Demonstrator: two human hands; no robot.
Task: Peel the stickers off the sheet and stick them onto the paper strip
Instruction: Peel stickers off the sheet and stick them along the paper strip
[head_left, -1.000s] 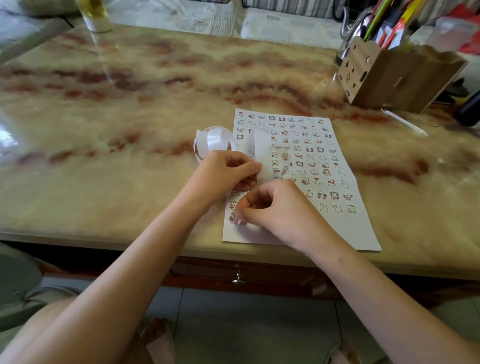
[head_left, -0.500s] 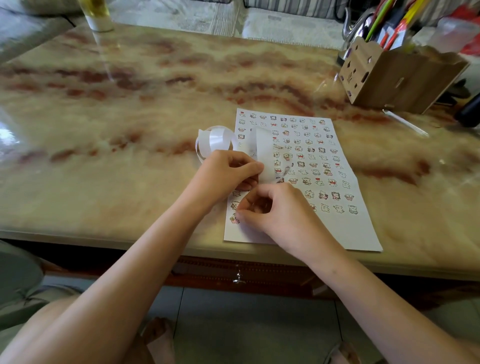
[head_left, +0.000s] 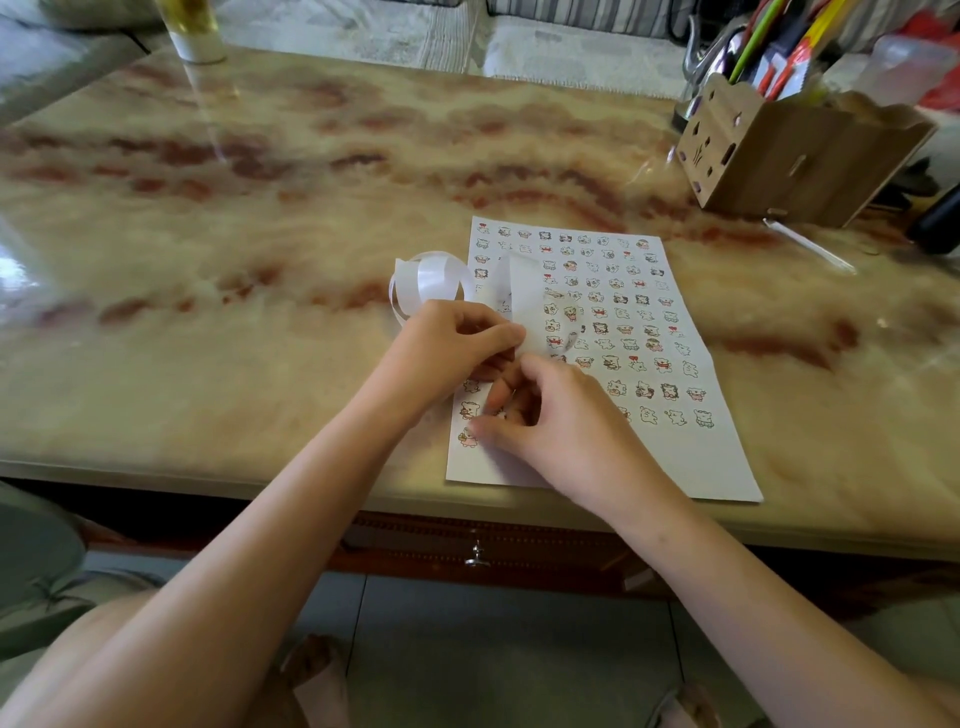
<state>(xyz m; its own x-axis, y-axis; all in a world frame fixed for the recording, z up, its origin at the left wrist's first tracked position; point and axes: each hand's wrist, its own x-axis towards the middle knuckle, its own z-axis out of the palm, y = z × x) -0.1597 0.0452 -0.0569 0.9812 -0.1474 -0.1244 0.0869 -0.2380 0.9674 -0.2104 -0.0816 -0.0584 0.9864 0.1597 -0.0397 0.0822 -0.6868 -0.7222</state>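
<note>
Compared with a second ago, not much has moved: the left hand (head_left: 447, 348) still pinches the white paper strip (head_left: 511, 291), and the right hand (head_left: 561, 431) stays curled on the sticker sheet's (head_left: 675, 441) near-left corner, fingertips bunched, can't tell if it's got a sticker. The strip's coiled end sits just left of the sheet. Far right, a cardboard organiser (head_left: 789, 156) holds pens (head_left: 769, 47).

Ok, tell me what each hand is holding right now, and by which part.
The left hand pinches the paper strip at its near end, above the sticker sheet. The right hand presses fingertips on the sheet; whether it grips a sticker cannot be told.
</note>
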